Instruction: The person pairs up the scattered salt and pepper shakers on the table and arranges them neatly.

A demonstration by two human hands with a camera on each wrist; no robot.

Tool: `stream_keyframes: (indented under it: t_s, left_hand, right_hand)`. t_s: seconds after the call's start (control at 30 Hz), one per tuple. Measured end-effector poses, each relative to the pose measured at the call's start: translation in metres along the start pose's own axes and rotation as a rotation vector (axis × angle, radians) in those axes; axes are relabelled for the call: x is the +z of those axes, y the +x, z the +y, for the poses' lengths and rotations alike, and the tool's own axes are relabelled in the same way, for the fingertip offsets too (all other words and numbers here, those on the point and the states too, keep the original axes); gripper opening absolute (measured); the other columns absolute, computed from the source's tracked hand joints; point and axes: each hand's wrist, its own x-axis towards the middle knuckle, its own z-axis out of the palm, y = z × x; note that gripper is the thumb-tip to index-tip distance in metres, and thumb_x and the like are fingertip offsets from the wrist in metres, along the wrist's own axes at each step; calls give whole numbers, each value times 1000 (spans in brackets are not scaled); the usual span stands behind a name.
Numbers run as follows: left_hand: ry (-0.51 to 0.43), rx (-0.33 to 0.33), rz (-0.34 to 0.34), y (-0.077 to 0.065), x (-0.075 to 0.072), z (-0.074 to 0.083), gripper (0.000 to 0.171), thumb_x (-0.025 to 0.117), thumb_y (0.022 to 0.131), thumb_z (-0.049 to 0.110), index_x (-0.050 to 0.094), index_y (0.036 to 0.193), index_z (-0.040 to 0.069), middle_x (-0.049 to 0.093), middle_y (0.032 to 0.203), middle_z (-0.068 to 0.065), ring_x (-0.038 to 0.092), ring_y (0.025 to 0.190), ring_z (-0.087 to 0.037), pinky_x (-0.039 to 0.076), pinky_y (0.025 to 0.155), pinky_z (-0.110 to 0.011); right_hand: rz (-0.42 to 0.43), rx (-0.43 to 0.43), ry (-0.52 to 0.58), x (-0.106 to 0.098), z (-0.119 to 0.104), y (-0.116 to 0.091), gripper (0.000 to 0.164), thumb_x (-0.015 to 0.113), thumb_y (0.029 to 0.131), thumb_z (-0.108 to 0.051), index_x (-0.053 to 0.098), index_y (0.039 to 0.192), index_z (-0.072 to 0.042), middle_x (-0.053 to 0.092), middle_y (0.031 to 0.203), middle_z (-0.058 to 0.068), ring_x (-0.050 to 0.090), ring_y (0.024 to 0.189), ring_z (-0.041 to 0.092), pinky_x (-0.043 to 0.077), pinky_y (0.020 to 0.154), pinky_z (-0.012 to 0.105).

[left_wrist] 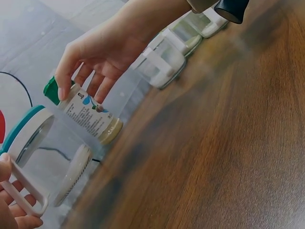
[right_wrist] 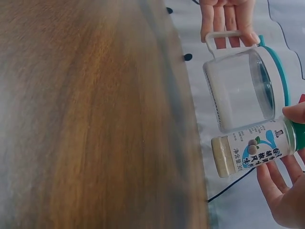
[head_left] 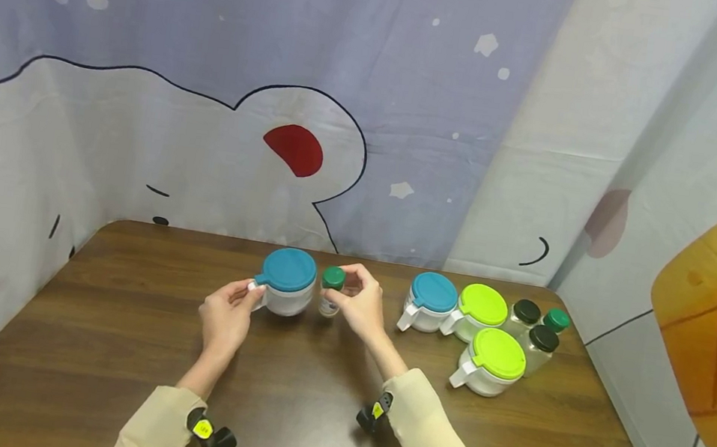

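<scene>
My left hand [head_left: 226,318] pinches the white handle of a clear seasoning jar [head_left: 289,302] with a blue lid, fingers behind the handle and thumb in front. Just to its right, my right hand [head_left: 363,306] grips a small spice bottle [head_left: 328,307] between thumb and fingers, near its green cap. The bottle's printed label [right_wrist: 257,148] and pale contents at its base show in the right wrist view. Jar and bottle are side by side and upright; whether their bases touch the table I cannot tell. The jar's body [left_wrist: 62,152] looks mostly see-through, and its lid is down.
On the right of the brown table [head_left: 306,413] stand another blue-lidded jar [head_left: 433,294], two lime-lidded jars [head_left: 499,354], two black-capped bottles [head_left: 543,340] and a green-capped bottle [head_left: 556,320]. A printed cloth [head_left: 409,147] hangs behind the table's back edge.
</scene>
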Motion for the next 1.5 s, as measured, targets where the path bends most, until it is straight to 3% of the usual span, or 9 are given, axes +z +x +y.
stream_keyframes:
  t_s: [0.27, 0.4, 0.57, 0.7, 0.8, 0.93, 1.2, 1.5]
  left_hand:
    - [10, -8, 15, 4, -1, -3, 31, 69, 89, 17, 68, 112, -4, 70, 110, -21, 69, 101, -31, 56, 82, -29]
    - [10, -18, 17, 5, -1, -3, 32, 68, 89, 18, 68, 112, -4, 70, 110, -21, 69, 102, -30, 56, 82, -28]
    - [2, -16, 13, 6, -1, -3, 32, 69, 89, 18, 68, 112, -4, 70, 110, -21, 68, 102, -31, 56, 80, -23]
    - [5, -14, 15, 6, -2, -4, 31, 69, 89, 18, 68, 112, -4, 70, 110, -21, 69, 102, -30, 54, 76, -14]
    - [-3, -17, 18, 6, -3, -5, 31, 69, 89, 17, 68, 112, -4, 70, 111, -21, 68, 102, -30, 50, 71, -5]
    - [-13, -18, 26, 7, -4, -6, 31, 68, 89, 16, 67, 112, -5, 69, 111, -22, 68, 102, -31, 42, 64, 3]
    - [-29, -24, 40, 7, -4, -6, 31, 68, 90, 16, 67, 112, -6, 69, 112, -22, 67, 102, -31, 42, 64, 4]
    - [-33, -23, 63, 9, -5, -7, 31, 68, 89, 16, 68, 111, -6, 69, 110, -23, 68, 101, -33, 42, 64, 3]
  right_hand:
    - [-19, 8, 11, 7, 3, 5, 37, 79, 70, -3, 65, 104, -5, 69, 97, 19, 67, 90, 29, 57, 79, 27]
    - [-17, 13, 12, 9, 3, 6, 38, 80, 70, -3, 65, 104, -4, 69, 97, 19, 67, 89, 28, 57, 77, 24]
    - [-13, 4, 27, 11, -3, 6, 39, 80, 69, -2, 65, 106, -2, 69, 98, 20, 67, 89, 27, 58, 80, 33]
    - [-27, -2, 38, 10, -24, 1, 38, 78, 70, 2, 63, 104, 5, 67, 97, 26, 67, 89, 34, 58, 80, 37]
    - [-24, -13, 34, 13, -23, 2, 37, 78, 69, 1, 63, 103, 4, 67, 94, 22, 68, 84, 26, 59, 76, 30]
    - [-23, -4, 26, 20, -3, 9, 38, 80, 69, -2, 65, 103, -4, 69, 94, 15, 66, 82, 14, 57, 76, 23]
    - [-33, 16, 2, 22, -2, 12, 37, 80, 69, -4, 66, 103, -7, 70, 95, 13, 66, 83, 13, 57, 76, 25]
    - [-41, 24, 7, 26, 1, 14, 37, 81, 69, -4, 66, 103, -5, 69, 97, 18, 67, 89, 24, 56, 76, 23]
